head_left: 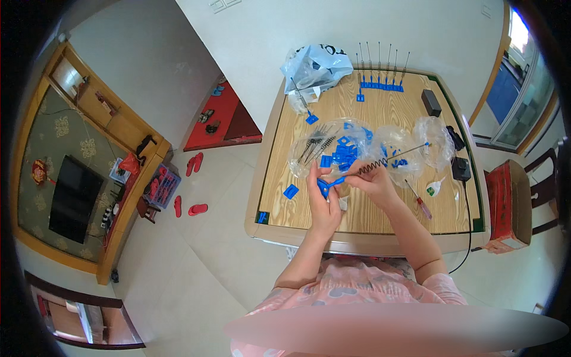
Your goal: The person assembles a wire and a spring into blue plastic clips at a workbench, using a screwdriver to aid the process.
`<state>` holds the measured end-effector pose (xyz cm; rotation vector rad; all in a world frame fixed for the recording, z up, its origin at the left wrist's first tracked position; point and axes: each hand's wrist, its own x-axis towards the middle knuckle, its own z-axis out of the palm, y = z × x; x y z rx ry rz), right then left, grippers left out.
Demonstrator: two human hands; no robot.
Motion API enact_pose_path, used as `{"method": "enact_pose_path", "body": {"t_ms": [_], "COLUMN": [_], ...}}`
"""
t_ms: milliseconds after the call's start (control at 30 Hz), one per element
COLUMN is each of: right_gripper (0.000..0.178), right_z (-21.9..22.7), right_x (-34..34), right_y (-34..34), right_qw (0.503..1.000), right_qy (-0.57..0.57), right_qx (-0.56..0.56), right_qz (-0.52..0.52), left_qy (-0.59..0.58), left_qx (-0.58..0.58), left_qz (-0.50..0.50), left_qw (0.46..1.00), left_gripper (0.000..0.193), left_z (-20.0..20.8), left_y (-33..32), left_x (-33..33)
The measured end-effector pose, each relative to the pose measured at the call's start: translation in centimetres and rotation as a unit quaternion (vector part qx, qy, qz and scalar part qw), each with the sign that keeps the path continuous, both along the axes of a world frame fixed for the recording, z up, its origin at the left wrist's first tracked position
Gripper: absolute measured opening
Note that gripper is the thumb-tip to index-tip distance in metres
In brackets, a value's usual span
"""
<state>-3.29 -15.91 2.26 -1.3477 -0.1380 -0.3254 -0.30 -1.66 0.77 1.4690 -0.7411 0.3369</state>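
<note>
"One dark spring rod (373, 166): where?"
"Over the surface (380, 220), its coiled end pinched by the right hand (373, 183)."
"And the left hand (324, 207)?"
"Its grip closes around a blue piece (322, 188); loose blue parts (345, 154) lie just beyond."

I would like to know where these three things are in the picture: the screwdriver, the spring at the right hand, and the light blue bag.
Screwdriver (421, 203): head view, upper part of the handle.
Spring (374, 165): head view, middle of the black coil.
Bag (316, 66): head view, crumpled middle.
</note>
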Motion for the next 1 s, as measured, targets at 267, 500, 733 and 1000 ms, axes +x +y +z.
{"method": "enact_pose_path", "body": {"t_ms": [267,500,733,1000], "right_gripper": [0.012,0.013,0.011,0.022], "right_z": [0.0,-0.4,-1.3,1.2], "right_x": [1.5,1.8,1.9,1.1], "right_y": [-1.1,-1.6,-2.3,-1.8], "right_qw": [0.991,0.994,0.984,0.961], "right_qy": [0.086,0.088,0.076,-0.005], "right_qx": [-0.107,-0.060,-0.148,-0.212], "right_qz": [-0.009,0.013,-0.055,-0.179], "left_qy": [0.259,0.313,0.319,0.293], "left_qx": [-0.023,-0.008,-0.004,0.003], "left_qz": [-0.132,-0.196,-0.210,-0.150], "left_qw": [0.956,0.929,0.924,0.944], "left_gripper": [0.058,0.062,0.074,0.066], "left_z": [0.5,0.2,0.1,-3.5], "left_y": [0.4,0.9,0.8,1.8], "left_x": [0.9,1.3,1.2,1.9]}}
